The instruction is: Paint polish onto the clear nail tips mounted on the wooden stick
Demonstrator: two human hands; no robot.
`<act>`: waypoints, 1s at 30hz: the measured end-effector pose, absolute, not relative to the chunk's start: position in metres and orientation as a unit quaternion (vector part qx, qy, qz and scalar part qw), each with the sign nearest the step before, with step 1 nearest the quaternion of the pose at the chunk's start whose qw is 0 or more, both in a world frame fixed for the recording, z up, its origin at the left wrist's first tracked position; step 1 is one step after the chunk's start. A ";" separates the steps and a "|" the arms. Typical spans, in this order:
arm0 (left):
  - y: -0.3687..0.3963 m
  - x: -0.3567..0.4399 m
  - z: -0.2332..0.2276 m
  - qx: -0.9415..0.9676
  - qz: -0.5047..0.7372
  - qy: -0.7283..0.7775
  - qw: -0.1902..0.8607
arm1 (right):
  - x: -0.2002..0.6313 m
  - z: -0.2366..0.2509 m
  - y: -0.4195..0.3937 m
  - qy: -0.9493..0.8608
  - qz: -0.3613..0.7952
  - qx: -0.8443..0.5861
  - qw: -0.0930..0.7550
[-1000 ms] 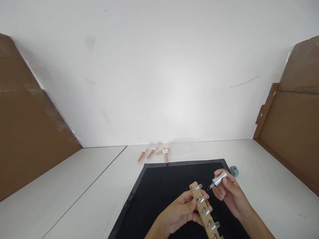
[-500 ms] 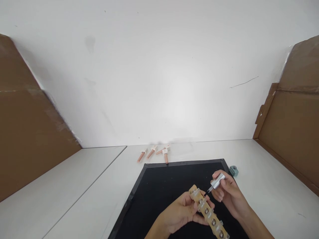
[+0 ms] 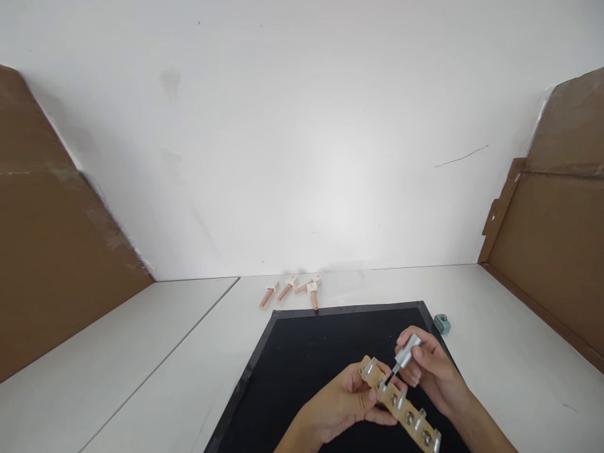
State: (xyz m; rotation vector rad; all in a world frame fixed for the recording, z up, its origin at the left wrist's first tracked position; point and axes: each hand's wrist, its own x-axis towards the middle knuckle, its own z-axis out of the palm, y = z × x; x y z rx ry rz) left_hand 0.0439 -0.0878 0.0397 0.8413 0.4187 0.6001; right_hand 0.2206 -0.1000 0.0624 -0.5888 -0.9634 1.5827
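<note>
My left hand [image 3: 346,397] is closed on a tan strip [image 3: 399,406], which carries a row of clear nail tips and round metal studs. The strip slants from upper left to lower right. Between the fingers of my right hand [image 3: 430,362] is the silver cap of a nail polish brush [image 3: 406,351], pinched and pointing down to the left. Its dark bristle end touches or nearly touches a nail tip near the upper part of the strip. Past my right hand stands a small teal polish bottle [image 3: 442,324] with its neck uncapped.
Under my hands lies a black mat [image 3: 302,358] with taped edges on a white table [image 3: 189,352]. Several peach sticks with white block ends [image 3: 285,288] lie beyond it. Brown cardboard panels [image 3: 61,239] flank both sides, and a white wall [image 3: 302,138] rises behind.
The strip has tilted in my left hand, so its nail tips show more from the side. My right hand has moved slightly down and left, and the brush now points more steeply.
</note>
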 end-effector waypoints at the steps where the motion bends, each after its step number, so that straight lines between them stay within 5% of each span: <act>1: -0.088 0.044 0.040 0.401 0.284 0.199 0.848 | 0.221 0.062 -0.100 -0.412 0.673 -0.247 0.562; 30: -0.088 0.048 0.047 0.397 0.288 0.177 0.853 | 0.221 0.061 -0.098 -0.437 0.674 -0.229 0.549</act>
